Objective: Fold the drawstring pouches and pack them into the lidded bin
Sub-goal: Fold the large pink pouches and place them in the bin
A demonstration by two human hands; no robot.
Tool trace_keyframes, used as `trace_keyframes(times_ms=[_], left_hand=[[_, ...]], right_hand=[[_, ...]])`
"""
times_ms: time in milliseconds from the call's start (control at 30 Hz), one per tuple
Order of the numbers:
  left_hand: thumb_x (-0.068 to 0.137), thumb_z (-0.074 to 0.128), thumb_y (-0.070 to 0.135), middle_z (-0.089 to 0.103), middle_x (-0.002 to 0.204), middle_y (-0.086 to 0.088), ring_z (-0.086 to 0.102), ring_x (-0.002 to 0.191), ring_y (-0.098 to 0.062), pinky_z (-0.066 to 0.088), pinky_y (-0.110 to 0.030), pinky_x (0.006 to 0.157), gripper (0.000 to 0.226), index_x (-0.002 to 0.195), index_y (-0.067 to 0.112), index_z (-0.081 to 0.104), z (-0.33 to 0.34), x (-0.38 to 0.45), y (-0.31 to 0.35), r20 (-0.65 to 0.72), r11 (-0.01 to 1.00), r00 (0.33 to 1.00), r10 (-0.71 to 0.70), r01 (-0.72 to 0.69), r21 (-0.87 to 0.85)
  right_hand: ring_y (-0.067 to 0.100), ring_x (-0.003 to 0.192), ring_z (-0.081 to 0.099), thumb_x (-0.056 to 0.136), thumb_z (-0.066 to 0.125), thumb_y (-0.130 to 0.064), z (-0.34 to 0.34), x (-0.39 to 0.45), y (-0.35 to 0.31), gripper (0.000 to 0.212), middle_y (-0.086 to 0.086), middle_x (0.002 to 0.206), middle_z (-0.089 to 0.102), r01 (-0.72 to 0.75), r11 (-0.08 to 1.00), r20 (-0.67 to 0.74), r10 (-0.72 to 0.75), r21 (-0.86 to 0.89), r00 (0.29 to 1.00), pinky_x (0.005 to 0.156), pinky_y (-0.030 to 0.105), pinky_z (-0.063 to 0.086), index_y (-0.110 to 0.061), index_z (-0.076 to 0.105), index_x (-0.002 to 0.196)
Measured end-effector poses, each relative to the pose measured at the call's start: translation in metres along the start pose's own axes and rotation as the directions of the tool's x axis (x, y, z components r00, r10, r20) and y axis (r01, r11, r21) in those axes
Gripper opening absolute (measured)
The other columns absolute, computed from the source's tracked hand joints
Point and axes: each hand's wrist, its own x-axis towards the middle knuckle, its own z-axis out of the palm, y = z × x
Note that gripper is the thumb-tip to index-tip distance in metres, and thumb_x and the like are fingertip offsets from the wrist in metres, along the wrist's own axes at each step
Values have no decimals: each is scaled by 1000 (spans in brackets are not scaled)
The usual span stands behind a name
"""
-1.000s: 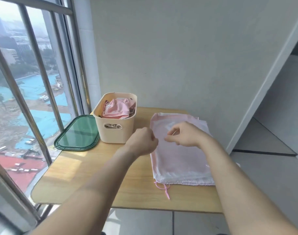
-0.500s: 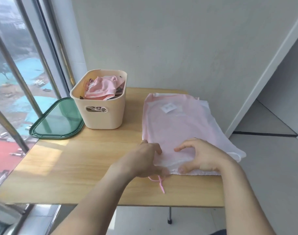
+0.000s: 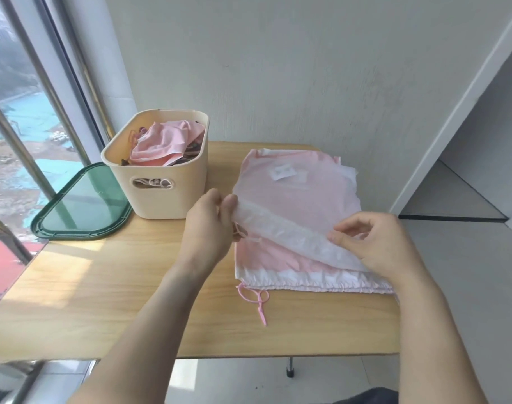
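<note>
Pink pouch [image 3: 295,196] half-folded on stack, beside cream bin [image 3: 161,196]

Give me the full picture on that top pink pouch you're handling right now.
The top pouch is thin pink fabric with a white drawstring hem and a small white label near its far end. It lies on a stack of similar pouches at the wooden table's right side. Its near hem is lifted and turned back toward the far end, pinched at the corners by the left hand and right hand.
</note>
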Motion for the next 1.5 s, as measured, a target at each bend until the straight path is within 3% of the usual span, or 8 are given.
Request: trace_keyframes(times_ms=[133,333,567,767,1033,1167,1367,1500], left_hand=[[103,49,24,66,53,-8,54,34,-17,40,-19,39,24,84,11,55,-11,2,-8,-66,999,998,-6,9,37],[95,65,26,69,55,-5,56,37,-17,45,-22,45,16,90,11,63,-26,3,-22,17,989,997,-71,68,129],[85,78,19,68,67,-11,52,38,-10,41,-21,41,13,88,11,68,-46,-5,-26,177,980,979,-104,70,188],[86,77,21,66,64,4,54,48,-4,42,-15,50,7,91,20,72,-58,-10,-26,340,931,938,-72,-59,361],[94,67,24,69,76,1,56,59,-10,38,-22,52,15,82,18,74,-68,-13,-26,298,867,946,-129,-38,497],[102,50,34,63,71,-10,51,59,-21,37,-28,54,40,76,10,69,-67,-12,-24,180,869,968,-173,64,490],[92,57,31,50,64,-13,46,63,-22,40,-33,63,46,69,-9,57,-63,-5,-23,-174,981,966,-193,195,-5],[92,64,13,68,78,-8,66,90,-24,53,-36,95,16,78,5,66,-61,-8,-8,-111,787,979,-172,69,-613]], right_hand=[[15,75,68,68,89,-46,-13,-6,10,26,-8,73,72,-100,995,6,100,3,995,72,36,58,-25,76,77],[6,80,66,51,93,-40,-31,-26,10,47,-3,92,75,-140,990,471,119,8,874,72,12,50,-28,79,94],[4,49,48,67,90,-36,-32,-30,22,23,-7,54,59,-129,988,221,107,86,969,51,13,36,-18,78,75],[28,94,75,63,87,-33,-42,-34,34,38,11,91,78,-178,925,177,123,336,976,89,33,59,-4,76,87],[29,96,73,46,92,-64,-43,-36,35,84,18,103,75,-246,813,266,117,528,957,87,36,61,-1,70,97],[23,88,75,76,73,-44,-39,-37,23,51,9,93,77,-252,826,234,150,504,961,93,43,55,2,68,97],[23,90,70,93,69,-21,-36,-37,15,35,8,76,71,-255,819,129,220,514,967,88,42,60,-9,62,61],[23,93,74,91,72,-19,-29,-34,8,51,14,84,76,-250,816,9,288,522,958,92,49,57,-15,51,45]])
